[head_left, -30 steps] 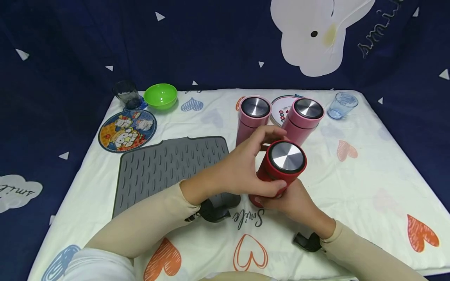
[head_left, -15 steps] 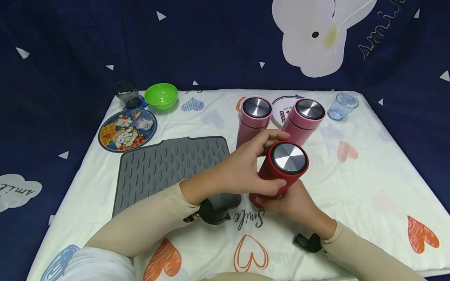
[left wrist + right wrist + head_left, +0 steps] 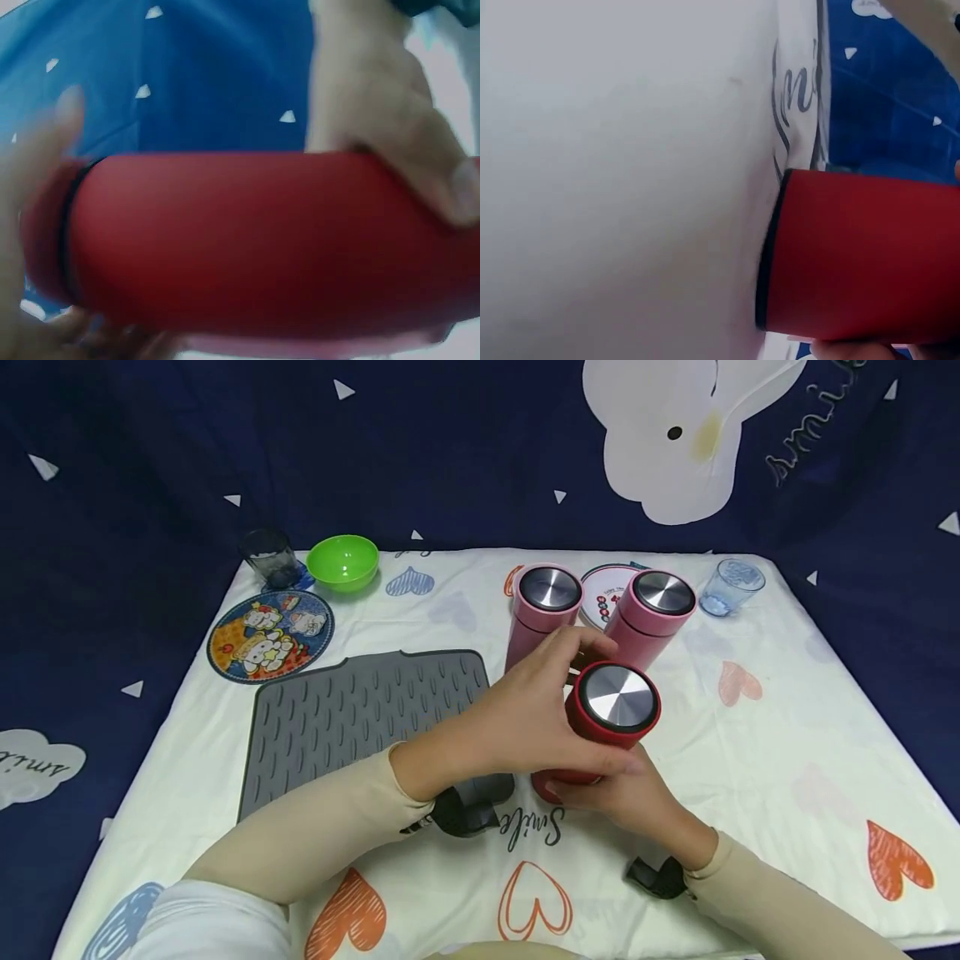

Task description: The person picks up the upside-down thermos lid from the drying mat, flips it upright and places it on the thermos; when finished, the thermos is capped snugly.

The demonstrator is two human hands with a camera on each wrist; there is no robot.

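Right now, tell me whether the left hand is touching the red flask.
Touching. The head view shows the left hand wrapped round the upper part of the red flask, thumb across its front; the left wrist view shows fingers pressed on the red wall.

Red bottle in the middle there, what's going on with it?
A person holds the red bottle in both hands. The left hand wraps round its upper part by the lid; the right hand grips it lower down. Two pink bottles stand just behind, and a gray mat lies to the left.
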